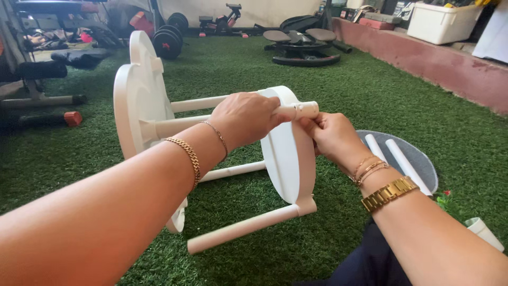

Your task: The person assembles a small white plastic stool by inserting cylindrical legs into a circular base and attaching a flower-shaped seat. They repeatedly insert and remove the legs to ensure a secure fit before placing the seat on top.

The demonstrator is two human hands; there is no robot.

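Left hand (244,117) wrapped over white pole (304,109) of sideways plastic shelf (283,145); right hand (330,135) fingers pinch pole's end from below, touching it, on green turf (370,90)

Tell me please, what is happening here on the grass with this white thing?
A person is handling a white plastic shelf unit that lies on its side on green artificial grass. The left hand grips the end of a white tube that passes through the round middle shelf. The right hand pinches the same tube end from below. Two loose white tubes lie on a grey round plate to the right. Gym weights stand behind.
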